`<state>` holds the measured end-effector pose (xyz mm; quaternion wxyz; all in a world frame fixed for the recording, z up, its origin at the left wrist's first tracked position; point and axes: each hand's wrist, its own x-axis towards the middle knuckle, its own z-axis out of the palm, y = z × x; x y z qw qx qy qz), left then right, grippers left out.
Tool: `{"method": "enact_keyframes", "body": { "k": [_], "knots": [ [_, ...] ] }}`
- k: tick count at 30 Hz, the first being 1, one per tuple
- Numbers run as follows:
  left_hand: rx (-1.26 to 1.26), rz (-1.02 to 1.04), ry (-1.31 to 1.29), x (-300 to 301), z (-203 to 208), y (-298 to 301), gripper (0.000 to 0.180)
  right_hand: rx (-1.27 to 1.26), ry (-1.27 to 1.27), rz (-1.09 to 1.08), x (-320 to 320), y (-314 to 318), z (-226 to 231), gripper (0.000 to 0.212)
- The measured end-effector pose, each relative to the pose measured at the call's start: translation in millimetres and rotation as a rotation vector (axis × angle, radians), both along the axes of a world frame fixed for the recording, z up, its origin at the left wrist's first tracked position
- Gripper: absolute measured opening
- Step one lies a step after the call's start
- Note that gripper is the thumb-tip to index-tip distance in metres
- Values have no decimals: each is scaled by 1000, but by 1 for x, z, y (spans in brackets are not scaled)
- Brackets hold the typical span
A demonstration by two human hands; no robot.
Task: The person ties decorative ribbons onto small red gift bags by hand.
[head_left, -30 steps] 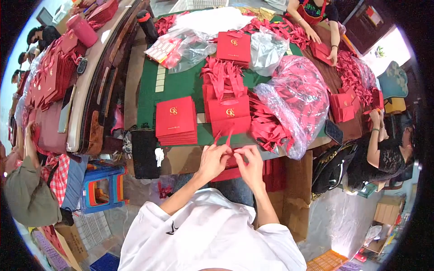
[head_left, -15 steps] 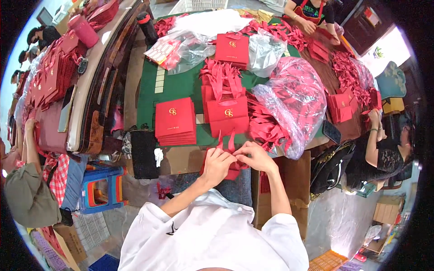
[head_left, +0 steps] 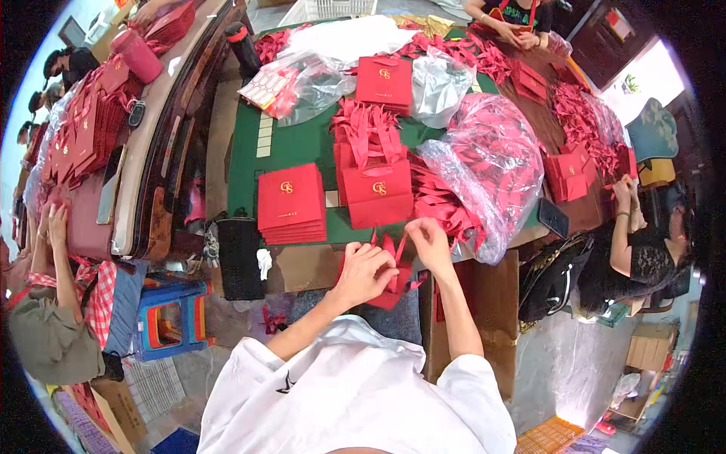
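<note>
A small red paper bag [head_left: 390, 296] is in front of me at the table's near edge, partly hidden by my left hand [head_left: 366, 274]. That hand is closed over the bag's upper part, its fingers curled. My right hand [head_left: 430, 244] is raised a little to the right, thumb and finger pinching a strand of red ribbon [head_left: 401, 247] at the bag's top. Just beyond stand red bags with ribbon handles [head_left: 376, 198]. To their left lies a neat stack of flat red bags [head_left: 291, 203], and to their right a heap of loose red ribbons [head_left: 442, 204].
A clear plastic sack [head_left: 495, 170] of red ribbons bulges at the right of the green tabletop [head_left: 246, 144]. Farther back are another red bag stack [head_left: 384, 82] and plastic wrapping. A cardboard box [head_left: 495, 325] stands below right. Other people work at both sides and the far end.
My hands, together at the ribbon before, have come apart. The right moved up and right with a ribbon strand; the left shifted slightly and still rests on the bag.
</note>
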<state>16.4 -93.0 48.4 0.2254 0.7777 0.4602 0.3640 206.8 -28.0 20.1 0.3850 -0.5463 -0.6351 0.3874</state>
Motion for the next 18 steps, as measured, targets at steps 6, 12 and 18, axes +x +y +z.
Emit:
{"method": "enact_keyframes", "body": {
  "k": [6,12,18],
  "knots": [
    [-70,228,0,-5,1,20,14,-104,49,-12,17,-23,12,16],
    [-73,280,28,-4,-3,39,15,-75,-423,383,23,-61,9,26],
    [-55,288,58,1,-20,45,14,-72,-392,119,24,-57,23,21]
  ]
}}
